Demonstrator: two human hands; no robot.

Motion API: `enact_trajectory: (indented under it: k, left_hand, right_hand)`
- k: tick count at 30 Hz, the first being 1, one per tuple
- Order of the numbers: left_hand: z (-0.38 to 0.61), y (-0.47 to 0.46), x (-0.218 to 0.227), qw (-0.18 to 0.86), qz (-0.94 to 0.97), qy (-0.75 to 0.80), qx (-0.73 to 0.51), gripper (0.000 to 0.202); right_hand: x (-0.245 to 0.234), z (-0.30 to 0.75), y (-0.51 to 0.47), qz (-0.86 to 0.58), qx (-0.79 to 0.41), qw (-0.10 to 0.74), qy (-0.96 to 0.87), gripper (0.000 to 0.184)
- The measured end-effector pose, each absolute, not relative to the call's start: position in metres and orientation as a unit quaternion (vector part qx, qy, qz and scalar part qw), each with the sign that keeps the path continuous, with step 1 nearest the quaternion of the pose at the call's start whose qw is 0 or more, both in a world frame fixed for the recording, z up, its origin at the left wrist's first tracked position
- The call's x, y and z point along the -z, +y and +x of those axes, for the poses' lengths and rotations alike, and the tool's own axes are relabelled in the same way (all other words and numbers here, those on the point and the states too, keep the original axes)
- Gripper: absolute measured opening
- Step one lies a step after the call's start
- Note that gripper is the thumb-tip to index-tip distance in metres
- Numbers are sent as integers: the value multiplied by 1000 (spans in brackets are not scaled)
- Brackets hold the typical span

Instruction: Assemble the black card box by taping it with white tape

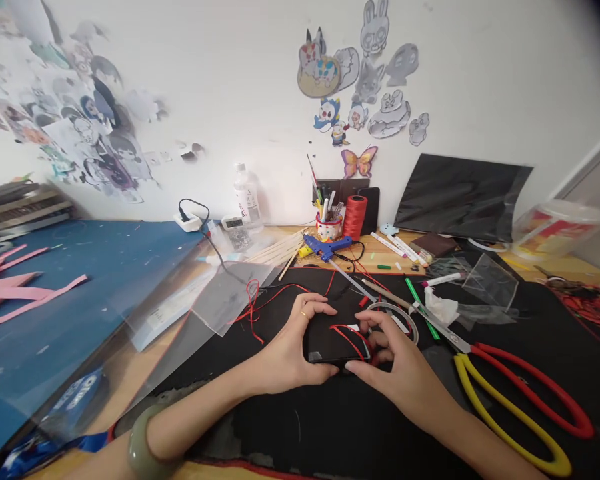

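A small dark box-like piece (334,350) sits between my two hands, low over the black mat (280,427). Red cord (349,339) lies across its top, and its front edge looks shiny. My left hand (295,347) curves around the left side, thumb at the front edge and fingers over the back. On the right side, my right hand (390,350) grips it with thumb in front and bent fingers behind. What is inside or under the piece is hidden. Beyond my left fingers, a loose tangle of red cord (253,300) runs over the mat.
Large scissors (517,380) with red and yellow handles lie to the right. Behind are a blue glue gun (329,248), a red thread spool (355,217) and a pen cup (329,228). Clear plastic sheets (220,313) lie left. A clear tube ring (414,327) is beside my right hand.
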State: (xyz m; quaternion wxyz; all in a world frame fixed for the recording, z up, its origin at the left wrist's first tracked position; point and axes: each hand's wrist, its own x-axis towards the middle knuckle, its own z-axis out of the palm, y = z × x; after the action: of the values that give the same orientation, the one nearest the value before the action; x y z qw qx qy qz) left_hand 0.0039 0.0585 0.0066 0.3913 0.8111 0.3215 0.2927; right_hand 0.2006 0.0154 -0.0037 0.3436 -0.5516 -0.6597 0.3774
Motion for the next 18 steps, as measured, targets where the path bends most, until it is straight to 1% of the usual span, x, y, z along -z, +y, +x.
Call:
enact_trajectory:
  k: [8, 14, 18]
  left_hand:
    - [2, 61, -1, 397, 802, 312, -319, 64]
    - [2, 61, 0, 409, 792, 310, -331, 65]
    - [2, 61, 1, 401, 794, 309, -336, 67]
  right_hand:
    - [10, 201, 20, -543, -380, 352, -661, 47]
    - [6, 200, 21, -559, -375, 338, -658, 47]
    - [6, 198, 22, -552, -377, 345, -659, 48]
